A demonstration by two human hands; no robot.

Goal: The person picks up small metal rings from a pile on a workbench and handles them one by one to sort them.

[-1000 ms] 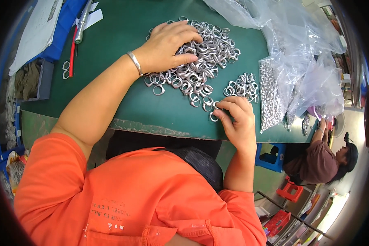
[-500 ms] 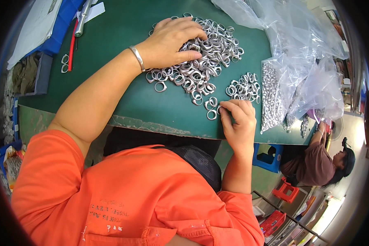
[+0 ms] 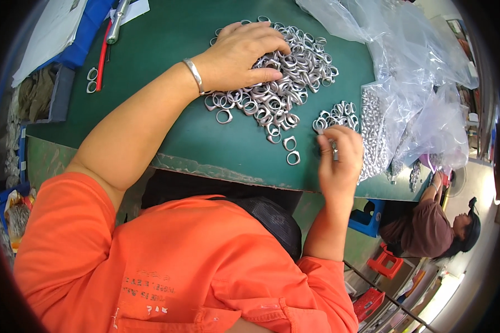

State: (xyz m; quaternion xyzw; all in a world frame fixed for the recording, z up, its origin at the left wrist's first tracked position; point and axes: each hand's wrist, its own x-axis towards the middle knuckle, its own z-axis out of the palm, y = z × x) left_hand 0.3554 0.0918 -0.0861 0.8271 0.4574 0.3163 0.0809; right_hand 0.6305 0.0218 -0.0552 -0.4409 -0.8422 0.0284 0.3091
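My left hand point(image 3: 241, 60) lies over a large pile of silver-grey metal rings point(image 3: 294, 72), its fingers spread and resting on them. To the right, my right hand point(image 3: 341, 152) is closed, thumb and forefinger pinching a ring point(image 3: 320, 131) at the edge of a smaller heap of rings point(image 3: 344, 114). The fingertips partly hide that ring. Two loose rings point(image 3: 293, 158) lie between the pile and my right hand, close to the table's near edge.
Beside the small heap lies a clear plastic bag point(image 3: 375, 127) full of small metal pieces. On the left of the green table point(image 3: 205, 150) are a red stick point(image 3: 103, 58), a metal rod point(image 3: 116, 25) and two rings point(image 3: 91, 80). A co-worker point(image 3: 428, 227) sits at far right.
My right hand has moved right with a ring, from beside the two loose rings to the small heap. My left hand stays on the large pile. The whole view has shifted slightly.
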